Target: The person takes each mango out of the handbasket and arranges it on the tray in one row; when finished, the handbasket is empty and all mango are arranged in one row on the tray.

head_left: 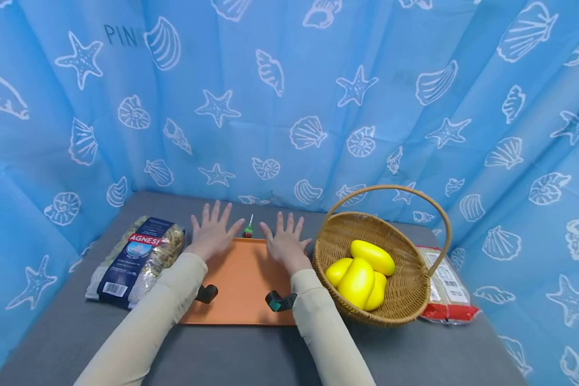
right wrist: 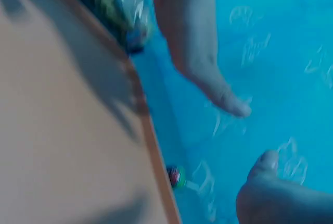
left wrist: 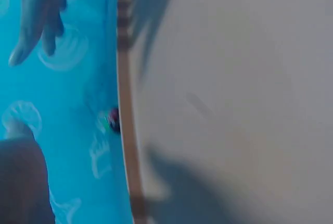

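Fingers spread wide, my left hand (head_left: 212, 233) hovers over the back left part of an orange tray (head_left: 243, 284). My right hand (head_left: 286, 244) is held the same way over the tray's back right part, palm down. Neither holds anything. Between them, just past the tray's far rim, lies a small lollipop (head_left: 248, 230) with a red and green wrapper and a white stick. Both wrist views show this lollipop (right wrist: 176, 176) beside the rim, with shadows of the hands on the tray (left wrist: 234, 104).
Left of the tray lies an Agnesi pasta bag (head_left: 137, 260). To the right stands a wicker basket (head_left: 405, 284) with a tall handle, holding several yellow mango-like fruits (head_left: 357, 281). Behind it lies a red and clear food packet (head_left: 446, 284). A blue shell-print curtain (head_left: 280, 134) encloses the grey table (head_left: 222, 354).
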Motion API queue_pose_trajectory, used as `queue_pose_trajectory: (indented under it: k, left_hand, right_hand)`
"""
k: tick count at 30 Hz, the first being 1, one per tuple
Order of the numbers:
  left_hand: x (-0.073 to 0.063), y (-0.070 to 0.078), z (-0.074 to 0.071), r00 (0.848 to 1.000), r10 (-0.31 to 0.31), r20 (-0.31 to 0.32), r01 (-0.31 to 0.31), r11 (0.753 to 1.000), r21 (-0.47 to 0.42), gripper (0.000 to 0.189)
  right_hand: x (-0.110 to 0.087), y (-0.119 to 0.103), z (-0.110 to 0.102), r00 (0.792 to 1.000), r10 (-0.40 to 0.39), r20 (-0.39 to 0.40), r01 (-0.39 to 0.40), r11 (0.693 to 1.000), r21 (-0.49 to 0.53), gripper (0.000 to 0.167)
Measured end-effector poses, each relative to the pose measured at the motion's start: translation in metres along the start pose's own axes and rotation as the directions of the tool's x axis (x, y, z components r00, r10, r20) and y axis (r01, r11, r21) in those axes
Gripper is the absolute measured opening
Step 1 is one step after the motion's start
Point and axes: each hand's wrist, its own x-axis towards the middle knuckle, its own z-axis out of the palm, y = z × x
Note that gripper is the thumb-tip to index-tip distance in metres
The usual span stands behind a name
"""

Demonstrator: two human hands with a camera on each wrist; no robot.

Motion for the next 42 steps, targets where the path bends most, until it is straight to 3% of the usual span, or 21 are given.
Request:
queue_pose_trajectory:
  k: [3,7,11,14,17,20,24,25,27,29,33,37,42]
  left_hand:
    - [-0.019,-0.002,0.003,0.999,0.004,-0.033,-0.005,1.000,-0.023,0.077]
    - [-0.057,-0.006,0.006,0.996,0.055,-0.071,-0.055,0.998,-0.009,0.074]
    - [-0.093,-0.004,0.016,0.977,0.160,-0.144,-0.160,0.987,0.006,0.068]
    - [-0.119,-0.005,0.030,0.965,0.191,-0.180,-0.195,0.981,-0.006,0.065]
    - [-0.140,-0.008,0.043,0.969,0.167,-0.181,-0.174,0.984,-0.023,0.066]
    - [-0.150,-0.011,0.050,0.974,0.127,-0.186,-0.138,0.989,-0.048,0.070]
    - [-0.152,-0.015,0.050,0.979,0.087,-0.186,-0.104,0.991,-0.082,0.076]
    - [-0.152,-0.017,0.049,0.981,0.078,-0.180,-0.095,0.991,-0.091,0.077]
    - [-0.152,-0.021,0.048,0.985,0.059,-0.161,-0.077,0.991,-0.109,0.082]
    - [-0.154,-0.027,0.048,0.990,0.034,-0.140,-0.050,0.992,-0.117,0.088]
    - [-0.155,-0.037,0.050,0.997,-0.019,-0.076,0.010,0.994,-0.110,0.103]
    - [-0.154,-0.041,0.054,0.997,-0.039,-0.060,0.033,0.995,-0.093,0.110]
    - [-0.153,-0.042,0.056,0.997,-0.042,-0.066,0.036,0.995,-0.096,0.112]
  right_hand:
    - [-0.016,-0.005,-0.002,0.999,-0.036,0.023,0.035,0.999,0.041,0.083]
    - [-0.050,-0.014,-0.016,0.988,-0.150,0.045,0.147,0.987,0.059,0.082]
    - [-0.098,-0.012,-0.040,0.960,-0.274,0.053,0.267,0.958,0.105,0.080]
    - [-0.137,-0.006,-0.064,0.944,-0.327,0.048,0.319,0.939,0.131,0.076]
    - [-0.171,0.004,-0.088,0.938,-0.345,-0.033,0.346,0.933,0.097,0.068]
    - [-0.189,0.015,-0.106,0.924,-0.329,-0.194,0.344,0.938,0.047,0.055]
    - [-0.189,0.033,-0.121,0.878,-0.237,-0.416,0.274,0.961,0.030,0.047]
    - [-0.186,0.037,-0.123,0.872,-0.201,-0.447,0.237,0.971,0.026,0.047]
    - [-0.179,0.047,-0.126,0.881,-0.115,-0.458,0.142,0.990,0.025,0.049]
    - [-0.172,0.056,-0.126,0.906,-0.039,-0.422,0.051,0.999,0.018,0.052]
    - [-0.162,0.074,-0.123,0.957,0.093,-0.277,-0.094,0.996,0.009,0.061]
    - [-0.155,0.087,-0.120,0.969,0.168,-0.182,-0.173,0.985,-0.009,0.072]
    - [-0.149,0.094,-0.115,0.969,0.204,-0.141,-0.210,0.977,-0.032,0.078]
